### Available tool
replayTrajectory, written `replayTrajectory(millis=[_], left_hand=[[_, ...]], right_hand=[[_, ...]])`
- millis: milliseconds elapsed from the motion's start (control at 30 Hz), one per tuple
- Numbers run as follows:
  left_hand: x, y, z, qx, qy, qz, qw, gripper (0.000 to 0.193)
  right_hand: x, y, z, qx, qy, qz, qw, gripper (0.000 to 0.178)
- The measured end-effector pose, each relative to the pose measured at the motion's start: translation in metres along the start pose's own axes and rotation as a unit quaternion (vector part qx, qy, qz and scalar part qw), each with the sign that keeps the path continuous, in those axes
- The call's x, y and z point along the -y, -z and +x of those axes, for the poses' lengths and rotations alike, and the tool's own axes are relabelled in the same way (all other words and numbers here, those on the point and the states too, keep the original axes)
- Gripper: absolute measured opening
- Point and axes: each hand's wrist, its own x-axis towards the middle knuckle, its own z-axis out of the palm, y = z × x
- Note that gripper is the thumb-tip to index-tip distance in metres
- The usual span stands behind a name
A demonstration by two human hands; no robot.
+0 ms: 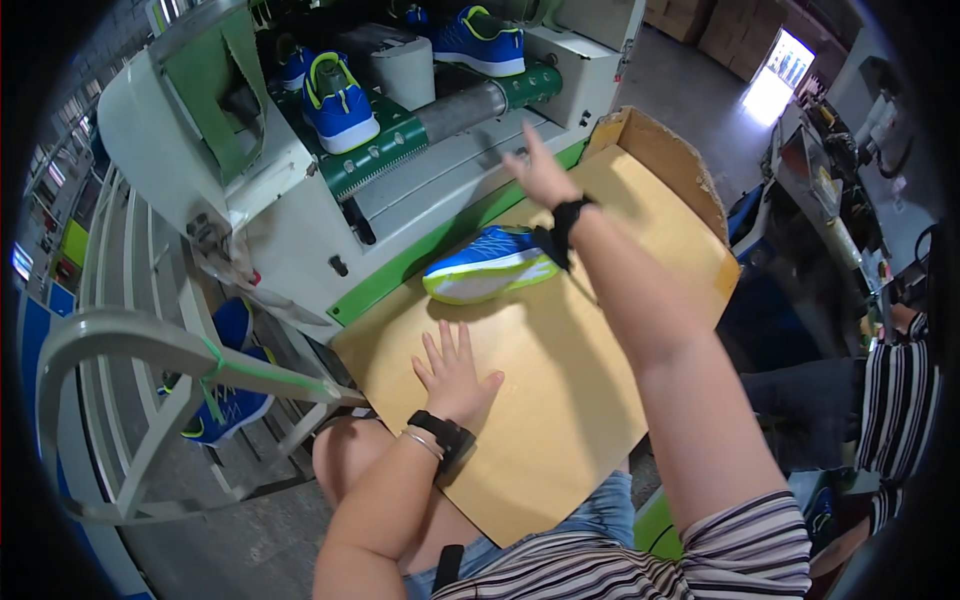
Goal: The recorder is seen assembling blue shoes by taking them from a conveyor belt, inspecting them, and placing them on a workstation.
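A blue sports shoe with a yellow-green and white sole (490, 268) lies tipped on its side on a tan board (560, 400) across my lap. My left hand (458, 378) rests on the board just nearer than the shoe, fingers spread and holding nothing. Reaching forward past the shoe, my right hand (546, 178) has its fingers stretched out, slightly blurred, and holds nothing. Beyond it, a green conveyor belt (372, 160) at the machine's mouth carries a blue shoe (340, 108) at the left and another blue shoe (482, 42) at the right.
A white machine housing (290, 245) stands ahead, with a torn cardboard piece (680, 160) at the board's far right. On my left is a metal rack (180, 335) with blue shoes (230, 405) on its bars. Someone in a striped shirt (895, 405) is at the right.
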Motion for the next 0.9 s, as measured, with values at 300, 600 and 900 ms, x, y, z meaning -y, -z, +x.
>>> replayTrajectory(millis=[300, 600, 900], left_hand=[[0.027, -0.003, -0.002, -0.213, -0.009, -0.285, 0.935, 0.116], [0.028, -0.001, -0.008, -0.209, -0.205, -0.337, 0.895, 0.047], [-0.006, 0.014, -0.071, -0.124, -0.341, -0.201, 0.91, 0.049]], right_hand=[[0.05, 0.025, -0.217, 0.076, -0.112, 0.049, 0.99, 0.075], [0.129, 0.018, -0.336, 0.056, -0.063, -0.117, 0.99, 0.044], [0.149, 0.082, -0.389, 0.019, -0.05, -0.078, 0.996, 0.058]])
